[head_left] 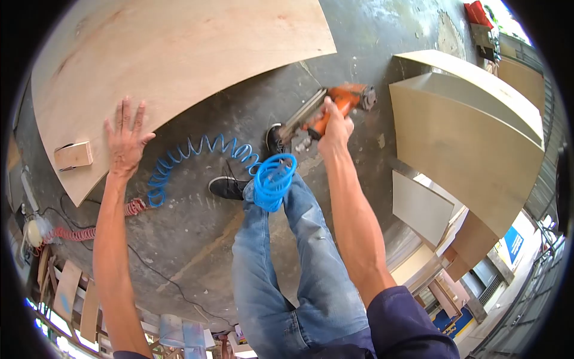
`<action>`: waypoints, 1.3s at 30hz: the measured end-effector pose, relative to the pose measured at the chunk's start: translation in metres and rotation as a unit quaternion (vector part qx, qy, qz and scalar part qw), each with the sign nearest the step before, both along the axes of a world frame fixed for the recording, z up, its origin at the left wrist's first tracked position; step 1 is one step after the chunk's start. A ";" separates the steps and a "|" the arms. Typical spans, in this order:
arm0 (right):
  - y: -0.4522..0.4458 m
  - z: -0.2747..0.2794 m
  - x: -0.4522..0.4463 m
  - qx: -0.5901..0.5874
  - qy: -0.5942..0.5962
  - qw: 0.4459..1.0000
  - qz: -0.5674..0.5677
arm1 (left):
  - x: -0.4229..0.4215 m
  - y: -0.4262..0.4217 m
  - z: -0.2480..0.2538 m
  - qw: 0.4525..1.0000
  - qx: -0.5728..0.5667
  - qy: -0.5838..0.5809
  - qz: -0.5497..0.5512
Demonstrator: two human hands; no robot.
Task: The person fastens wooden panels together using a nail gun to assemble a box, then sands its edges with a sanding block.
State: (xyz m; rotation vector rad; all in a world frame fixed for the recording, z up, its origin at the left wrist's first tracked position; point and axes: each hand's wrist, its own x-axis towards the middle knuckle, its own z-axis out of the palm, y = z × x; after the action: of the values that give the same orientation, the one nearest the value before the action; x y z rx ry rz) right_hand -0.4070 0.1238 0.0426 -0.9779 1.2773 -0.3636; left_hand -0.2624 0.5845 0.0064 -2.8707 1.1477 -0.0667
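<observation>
Jeans (263, 257) fill the bottom centre, a blue hose (275, 185) coiled over the knees. Past it, the right hand (337, 128) grips the orange nail gun (345, 97), fingers wrapped round its handle, above the floor (206, 224) between the board (179, 48) and a wooden box (466, 134). The left hand (125, 146) lies open, fingers spread, on the board near its edge, beside a small block (74, 155) resting there.

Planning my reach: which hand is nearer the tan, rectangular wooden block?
Left hand: beside the block on the tan plywood sheet; right hand: farther, holding an orange nail gun.
</observation>
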 end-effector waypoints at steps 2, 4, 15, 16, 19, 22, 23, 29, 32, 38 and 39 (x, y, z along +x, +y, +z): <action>-0.014 -0.011 0.016 -0.012 -0.029 1.000 0.001 | 0.002 0.000 0.005 0.998 0.058 0.012 0.018; -0.027 -0.018 0.035 -0.035 -0.041 0.999 0.004 | 0.002 0.002 0.004 0.997 0.063 0.030 0.022; -0.048 -0.074 0.107 0.033 -0.085 0.987 -0.133 | 0.004 0.002 0.008 0.994 0.026 0.098 0.045; -0.044 -0.074 0.110 0.069 -0.083 0.982 -0.157 | 0.005 0.002 0.011 0.991 0.027 0.117 0.050; -0.029 -0.081 0.115 0.114 -0.073 0.980 -0.147 | 0.005 -0.003 0.016 0.993 -0.006 0.115 0.031; -0.011 -0.091 0.116 0.128 -0.082 0.979 -0.136 | 0.005 0.000 0.016 0.990 0.020 0.133 0.047; -0.006 -0.094 0.116 0.150 -0.104 0.974 -0.137 | 0.005 0.002 0.013 0.990 0.023 0.131 0.043; -0.001 -0.088 0.110 0.206 -0.152 0.956 -0.141 | 0.005 0.004 0.009 0.989 0.015 0.138 0.046; -0.007 -0.084 0.097 0.167 -0.145 0.971 -0.094 | 0.004 0.005 0.012 0.988 0.019 0.142 0.054; -0.017 -0.079 0.062 0.006 -0.018 1.000 0.003 | 0.005 -0.026 0.026 0.990 0.042 0.134 0.015; -0.020 -0.087 0.053 0.013 -0.030 0.999 0.000 | 0.004 -0.054 0.030 0.990 -0.017 0.138 -0.009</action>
State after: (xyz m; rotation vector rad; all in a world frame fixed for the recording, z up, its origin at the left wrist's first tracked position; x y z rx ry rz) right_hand -0.3542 0.1039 -0.0446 -0.9380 1.2253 -0.3724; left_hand -0.2582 0.5310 0.0363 -2.9678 1.2243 0.3223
